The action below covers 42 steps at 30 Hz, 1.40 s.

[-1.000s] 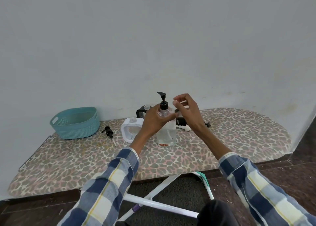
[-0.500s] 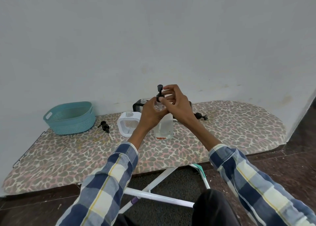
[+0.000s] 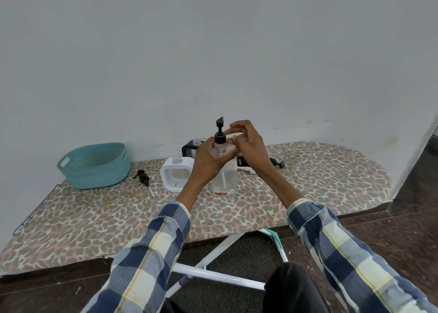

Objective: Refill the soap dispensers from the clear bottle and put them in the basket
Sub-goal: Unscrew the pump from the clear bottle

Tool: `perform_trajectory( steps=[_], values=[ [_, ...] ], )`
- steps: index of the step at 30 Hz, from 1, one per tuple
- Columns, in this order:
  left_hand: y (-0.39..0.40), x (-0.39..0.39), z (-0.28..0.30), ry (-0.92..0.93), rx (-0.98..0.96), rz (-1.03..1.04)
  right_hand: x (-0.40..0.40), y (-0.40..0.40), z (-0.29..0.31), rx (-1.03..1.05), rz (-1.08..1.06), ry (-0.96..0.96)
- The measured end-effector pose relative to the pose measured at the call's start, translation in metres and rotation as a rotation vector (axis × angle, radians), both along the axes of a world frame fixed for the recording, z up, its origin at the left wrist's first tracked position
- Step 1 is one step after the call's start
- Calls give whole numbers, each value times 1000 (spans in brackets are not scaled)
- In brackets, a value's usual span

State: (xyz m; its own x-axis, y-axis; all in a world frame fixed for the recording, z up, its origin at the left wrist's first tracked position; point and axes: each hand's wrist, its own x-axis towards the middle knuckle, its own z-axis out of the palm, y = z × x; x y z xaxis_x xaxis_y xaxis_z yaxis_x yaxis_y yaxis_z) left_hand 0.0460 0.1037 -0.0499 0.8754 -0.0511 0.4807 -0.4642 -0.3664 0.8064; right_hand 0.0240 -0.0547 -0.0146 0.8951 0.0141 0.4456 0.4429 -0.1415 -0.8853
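Two plaid sleeves reach up from the bottom of the frame to a clear pump bottle [image 3: 224,175] standing upright at centre on a leopard-print ironing board [image 3: 99,220]. The left hand [image 3: 206,162] curls round the bottle's shoulder; the right hand [image 3: 246,144] sits just right of the black pump collar [image 3: 220,139], fingertips bent toward it, though whether they actually pinch it cannot be told. Just left of the bottle stands a white dispenser [image 3: 175,176], uncapped, with a loose black pump head [image 3: 143,178] lying further left. A black dispenser [image 3: 189,149] stands behind the hands, largely hidden, and another pump head [image 3: 276,163] lies right of them. At far left the teal basket [image 3: 94,165] waits against the wall. With the padded board probably giving under load, a hard twist could tip the bottle, and a slack left-hand grip would let it spin; the open white dispenser alongside could easily be knocked over.
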Motion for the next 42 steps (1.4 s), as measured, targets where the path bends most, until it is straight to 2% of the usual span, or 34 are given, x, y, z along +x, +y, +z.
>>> perform_trajectory(
  steps=[6, 11, 15, 20, 26, 30, 33, 36, 39, 42],
  values=[
    [4, 4, -1, -6, 59, 15, -1, 10, 0, -131, -33, -29],
    [4, 5, -3, -11, 60, 33, 3, 15, 2, -254, -129, -69],
    [4, 3, -2, 24, 38, 29, 3, 13, 12, -363, -119, -76],
    [1, -2, 0, 27, 31, 22, 5, 2, 27, -266, -26, -63],
    [2, -6, 1, 9, 34, 33, -2, -2, 31, -93, -143, -151],
    [3, -4, -1, 23, 27, 18, -6, -3, 34, -232, -160, -155],
    [3, -3, -1, 32, 16, 25, -8, -4, 36, -184, -235, -230],
    [3, -4, -1, 36, 16, 25, -11, -4, 44, -217, -219, -261],
    [3, -4, -2, 61, 4, 16, -18, -8, 55, -89, -290, -370],
    [3, -4, -1, 93, -6, 23, -21, -17, 71, 4, -312, -344]
  ],
)
